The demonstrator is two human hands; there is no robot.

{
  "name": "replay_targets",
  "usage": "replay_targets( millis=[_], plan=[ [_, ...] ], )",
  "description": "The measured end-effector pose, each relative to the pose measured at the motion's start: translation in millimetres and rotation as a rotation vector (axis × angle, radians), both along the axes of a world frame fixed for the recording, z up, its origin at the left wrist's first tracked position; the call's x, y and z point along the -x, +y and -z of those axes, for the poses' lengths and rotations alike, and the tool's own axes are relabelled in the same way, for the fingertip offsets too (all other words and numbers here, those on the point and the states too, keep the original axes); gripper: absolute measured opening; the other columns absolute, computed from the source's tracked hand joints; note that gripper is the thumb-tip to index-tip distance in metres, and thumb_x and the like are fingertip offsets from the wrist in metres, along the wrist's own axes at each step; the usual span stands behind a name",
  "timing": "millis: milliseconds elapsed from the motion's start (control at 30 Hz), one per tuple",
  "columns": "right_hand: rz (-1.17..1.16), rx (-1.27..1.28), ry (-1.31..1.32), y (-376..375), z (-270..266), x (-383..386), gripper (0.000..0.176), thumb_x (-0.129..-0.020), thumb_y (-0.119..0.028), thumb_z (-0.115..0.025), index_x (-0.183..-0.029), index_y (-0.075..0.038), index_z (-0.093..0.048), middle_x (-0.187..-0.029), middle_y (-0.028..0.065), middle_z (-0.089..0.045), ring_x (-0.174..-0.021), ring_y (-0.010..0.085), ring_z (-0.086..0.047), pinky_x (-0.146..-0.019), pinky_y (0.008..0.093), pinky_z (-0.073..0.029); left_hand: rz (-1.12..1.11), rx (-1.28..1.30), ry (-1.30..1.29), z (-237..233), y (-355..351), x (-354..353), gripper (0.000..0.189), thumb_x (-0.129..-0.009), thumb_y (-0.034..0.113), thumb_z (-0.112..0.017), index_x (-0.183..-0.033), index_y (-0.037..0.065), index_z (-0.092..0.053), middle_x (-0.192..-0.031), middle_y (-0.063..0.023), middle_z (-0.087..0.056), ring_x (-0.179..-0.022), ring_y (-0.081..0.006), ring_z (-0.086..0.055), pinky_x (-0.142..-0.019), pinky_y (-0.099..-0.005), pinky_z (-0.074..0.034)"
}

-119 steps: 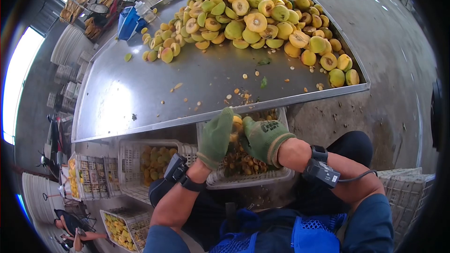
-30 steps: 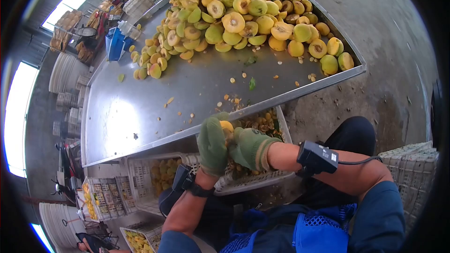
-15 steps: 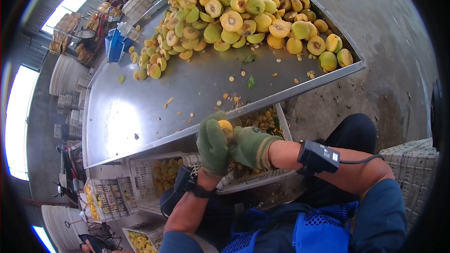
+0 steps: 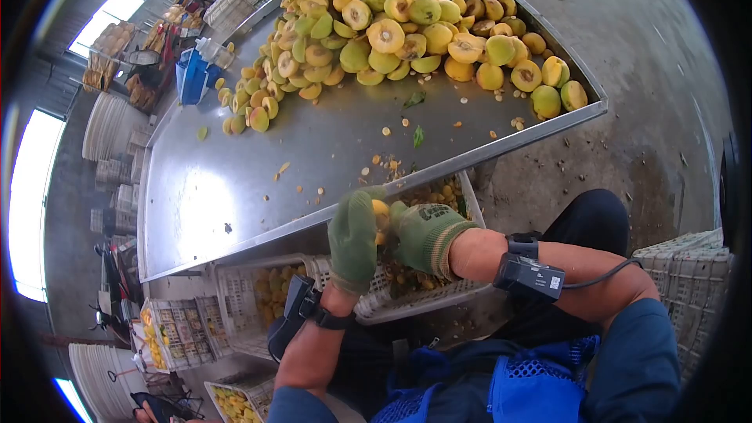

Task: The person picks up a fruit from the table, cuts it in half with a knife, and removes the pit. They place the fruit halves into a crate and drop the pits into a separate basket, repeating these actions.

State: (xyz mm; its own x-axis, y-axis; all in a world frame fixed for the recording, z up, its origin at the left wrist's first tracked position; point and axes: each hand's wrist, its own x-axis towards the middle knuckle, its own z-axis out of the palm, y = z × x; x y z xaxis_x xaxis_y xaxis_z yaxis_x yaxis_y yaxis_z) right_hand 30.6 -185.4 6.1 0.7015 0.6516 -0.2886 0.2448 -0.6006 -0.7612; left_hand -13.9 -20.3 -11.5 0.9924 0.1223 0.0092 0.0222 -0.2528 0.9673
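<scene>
One fruit sits between two gloved hands, left hand and right hand. One steel table, dozens of halved fruits.

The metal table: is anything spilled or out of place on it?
Yes, mildly. Small fruit scraps and green leaves lie scattered over the bare metal table in front of the halved fruit pile, and more bits speckle the concrete floor past its edge.

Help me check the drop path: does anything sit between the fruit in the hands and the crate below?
Nothing visible does. The fruit is pinched between the left hand and right hand just above the open crate; only the gloved fingers wrap around it.
</scene>
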Motion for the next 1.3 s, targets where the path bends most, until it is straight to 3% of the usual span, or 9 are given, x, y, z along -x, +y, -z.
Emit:
replay_targets(
  millis=[200,300,433,733,933,1033,1133,1300],
  plan=[
    [0.071,-0.105,0.079,5,5,12,0.036,-0.088,-0.025,-0.067,-0.113,0.001,-0.069,-0.103,0.0252,-0.073,-0.101,0.0393,-0.071,-0.086,0.0453,-0.057,-0.044,-0.253,-0.183,8,-3,6,0.047,-0.111,0.039,-0.043,-0.118,0.000,-0.067,-0.101,-0.0069,-0.070,-0.089,-0.0130,-0.063,-0.082,-0.0287,-0.052],
    [0.048,-0.141,0.153,7,11,13,0.033,-0.088,-0.027,-0.068,-0.107,0.000,-0.070,-0.100,0.0238,-0.073,-0.099,0.0406,-0.070,-0.085,0.0446,-0.055,-0.128,-0.086,-0.055,-1,-11,9,0.046,-0.111,0.038,-0.044,-0.118,-0.001,-0.067,-0.100,-0.0069,-0.070,-0.088,-0.0129,-0.063,-0.080,-0.0290,-0.052],
    [0.007,-0.179,0.195,15,26,11,0.031,-0.088,-0.028,-0.069,-0.102,-0.001,-0.071,-0.096,0.0221,-0.073,-0.097,0.0402,-0.070,-0.083,0.0439,-0.055,-0.130,-0.074,-0.079,-3,-13,8,0.045,-0.110,0.038,-0.044,-0.118,-0.001,-0.067,-0.098,-0.0071,-0.070,-0.085,-0.0134,-0.063,-0.078,-0.0301,-0.053],
    [0.104,-0.082,0.158,7,6,15,0.032,-0.086,-0.025,-0.070,-0.106,0.000,-0.071,-0.099,0.0227,-0.073,-0.099,0.0378,-0.071,-0.084,0.0426,-0.055,-0.132,-0.191,-0.187,4,-13,8,0.043,-0.110,0.034,-0.045,-0.117,-0.002,-0.066,-0.097,-0.0092,-0.070,-0.085,-0.0147,-0.064,-0.078,-0.0313,-0.054],
    [-0.026,-0.225,0.253,11,22,10,0.027,-0.087,-0.023,-0.068,-0.106,-0.004,-0.072,-0.098,0.0191,-0.074,-0.092,0.0355,-0.072,-0.082,0.0422,-0.056,-0.081,-0.279,-0.254,4,-10,9,0.043,-0.110,0.033,-0.045,-0.118,-0.003,-0.066,-0.099,-0.0104,-0.071,-0.087,-0.0174,-0.066,-0.079,-0.0329,-0.055],
    [-0.127,-0.165,0.300,5,6,5,0.026,-0.089,-0.023,-0.064,-0.107,-0.005,-0.073,-0.096,0.0169,-0.075,-0.089,0.0322,-0.071,-0.082,0.0408,-0.055,-0.026,-0.363,-0.334,7,-4,8,0.044,-0.109,0.034,-0.045,-0.120,-0.003,-0.066,-0.102,-0.0125,-0.072,-0.090,-0.0197,-0.068,-0.080,-0.0346,-0.056],
    [-0.343,-0.184,-0.109,19,44,0,0.026,-0.090,-0.024,-0.062,-0.106,-0.006,-0.073,-0.095,0.0155,-0.075,-0.088,0.0301,-0.072,-0.081,0.0404,-0.055,0.008,-0.415,-0.383,8,-2,7,0.044,-0.109,0.035,-0.046,-0.121,-0.002,-0.066,-0.105,-0.0143,-0.072,-0.092,-0.0214,-0.069,-0.082,-0.0359,-0.056],
    [-0.257,-0.061,0.216,9,19,-6,0.025,-0.091,-0.025,-0.062,-0.104,-0.007,-0.073,-0.101,0.0160,-0.074,-0.093,0.0348,-0.071,-0.082,0.0424,-0.056,0.094,-0.494,-0.511,14,7,1,0.042,-0.108,0.034,-0.048,-0.122,-0.002,-0.065,-0.108,-0.0146,-0.071,-0.093,-0.0217,-0.068,-0.082,-0.0365,-0.056]
  ],
)
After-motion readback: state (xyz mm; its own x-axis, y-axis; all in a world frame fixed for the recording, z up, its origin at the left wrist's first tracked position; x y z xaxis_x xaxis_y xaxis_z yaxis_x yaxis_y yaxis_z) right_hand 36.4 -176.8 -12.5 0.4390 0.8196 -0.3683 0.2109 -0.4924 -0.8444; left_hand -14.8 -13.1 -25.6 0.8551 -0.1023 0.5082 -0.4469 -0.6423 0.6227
